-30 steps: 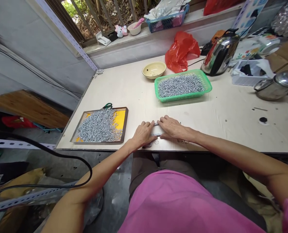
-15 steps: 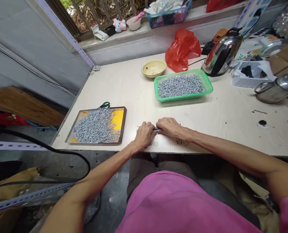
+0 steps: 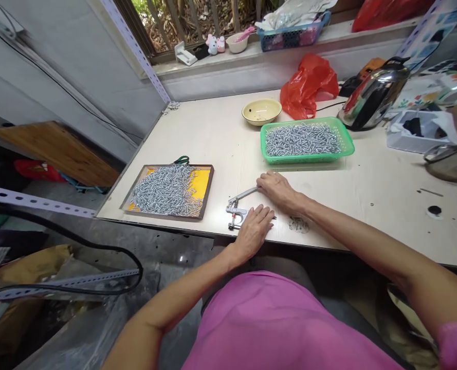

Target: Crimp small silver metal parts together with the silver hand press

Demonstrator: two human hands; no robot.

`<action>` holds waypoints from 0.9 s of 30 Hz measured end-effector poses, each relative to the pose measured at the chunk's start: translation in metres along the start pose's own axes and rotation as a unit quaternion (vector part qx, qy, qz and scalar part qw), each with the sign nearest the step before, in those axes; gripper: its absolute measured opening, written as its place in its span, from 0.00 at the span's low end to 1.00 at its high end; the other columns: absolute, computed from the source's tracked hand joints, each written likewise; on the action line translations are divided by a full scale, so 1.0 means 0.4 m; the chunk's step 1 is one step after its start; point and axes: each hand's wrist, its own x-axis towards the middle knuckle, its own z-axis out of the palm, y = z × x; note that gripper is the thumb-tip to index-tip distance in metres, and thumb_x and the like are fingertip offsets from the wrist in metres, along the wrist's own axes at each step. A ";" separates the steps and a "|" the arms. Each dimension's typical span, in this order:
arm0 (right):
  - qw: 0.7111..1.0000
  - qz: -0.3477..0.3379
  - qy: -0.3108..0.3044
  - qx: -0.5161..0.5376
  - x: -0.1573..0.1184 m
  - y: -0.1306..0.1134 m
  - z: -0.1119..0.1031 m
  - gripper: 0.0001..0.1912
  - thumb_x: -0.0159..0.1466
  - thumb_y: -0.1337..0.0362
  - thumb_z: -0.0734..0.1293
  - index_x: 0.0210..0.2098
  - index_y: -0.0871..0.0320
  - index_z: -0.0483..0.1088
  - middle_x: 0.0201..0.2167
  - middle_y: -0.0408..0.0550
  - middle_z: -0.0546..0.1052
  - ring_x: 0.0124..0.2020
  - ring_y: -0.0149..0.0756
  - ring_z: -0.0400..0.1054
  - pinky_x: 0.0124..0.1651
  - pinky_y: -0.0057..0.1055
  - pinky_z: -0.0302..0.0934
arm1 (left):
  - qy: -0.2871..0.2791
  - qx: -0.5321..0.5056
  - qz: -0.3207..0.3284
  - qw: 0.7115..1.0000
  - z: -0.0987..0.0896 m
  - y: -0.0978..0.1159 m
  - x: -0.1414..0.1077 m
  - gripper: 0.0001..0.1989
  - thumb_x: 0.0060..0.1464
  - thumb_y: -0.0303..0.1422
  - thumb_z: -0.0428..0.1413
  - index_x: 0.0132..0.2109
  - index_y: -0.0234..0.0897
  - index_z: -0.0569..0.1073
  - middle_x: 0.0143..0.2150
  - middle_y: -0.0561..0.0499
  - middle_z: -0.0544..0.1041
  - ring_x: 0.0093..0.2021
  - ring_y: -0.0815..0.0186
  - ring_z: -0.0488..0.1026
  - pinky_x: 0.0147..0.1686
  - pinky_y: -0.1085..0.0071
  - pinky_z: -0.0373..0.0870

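Silver hand-press pliers (image 3: pixel 236 210) with a C-shaped jaw, a spring and a red part lie near the table's front edge. Their long upper handle is raised at an angle. My right hand (image 3: pixel 277 191) has its fingers closed around the far end of that handle. My left hand (image 3: pixel 253 228) rests flat over the pliers' lower part, fingers stretched out, hiding most of what is beneath. A dark tip pokes out past its fingertips. To the left, a shallow tray (image 3: pixel 212 192) with a yellow bottom holds a heap of small silver metal pieces (image 3: pixel 164 190).
A green basket (image 3: pixel 346 149) full of similar silver pieces stands behind my hands. Beyond it are a cream bowl (image 3: pixel 261 112), a red plastic bag (image 3: pixel 309 85) and a kettle (image 3: pixel 377 95). Green-handled scissors (image 3: pixel 182 160) lie behind the tray. A round black-and-white piece (image 3: pixel 434 211) lies at right.
My hands have moved apart, the right up and away, the left lower. The pliers, mostly covered before, now show with the upper handle raised. The camera view has shifted.
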 end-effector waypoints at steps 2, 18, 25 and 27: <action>1.000 0.013 0.000 -0.010 0.022 0.000 -0.004 0.09 0.67 0.64 0.61 0.40 0.60 0.72 0.41 0.54 0.74 0.45 0.42 0.62 0.41 0.34 0.50 | 0.005 -0.014 -0.007 1.000 0.003 0.005 -0.003 0.17 0.65 0.31 0.44 0.58 0.36 0.66 0.60 0.41 0.69 0.65 0.55 0.60 0.62 0.50 0.57; 0.938 -0.345 0.028 0.007 0.073 -0.273 0.002 0.08 0.66 0.68 0.61 0.34 0.58 0.72 0.36 0.50 0.74 0.40 0.38 0.61 0.40 0.34 0.53 | -0.002 -0.032 -0.044 0.999 0.054 -0.008 -0.036 0.17 0.62 0.32 0.47 0.55 0.33 0.70 0.51 0.39 0.75 0.50 0.53 0.73 0.51 0.56 0.70; 0.949 -0.080 0.274 0.130 0.029 -0.092 -0.208 0.12 0.66 0.68 0.57 0.43 0.57 0.71 0.40 0.52 0.75 0.44 0.41 0.67 0.47 0.37 0.60 | 0.138 0.088 -0.141 0.976 -0.162 -0.196 -0.044 0.15 0.60 0.25 0.48 0.51 0.38 0.74 0.51 0.41 0.72 0.53 0.57 0.67 0.50 0.59 0.68; 0.940 -0.007 0.330 0.090 0.008 0.025 -0.233 0.11 0.65 0.65 0.59 0.42 0.57 0.71 0.40 0.53 0.75 0.45 0.45 0.67 0.48 0.41 0.61 | 0.128 0.153 -0.217 0.956 -0.245 -0.286 -0.055 0.15 0.59 0.24 0.48 0.46 0.38 0.76 0.44 0.41 0.74 0.47 0.56 0.67 0.45 0.59 0.69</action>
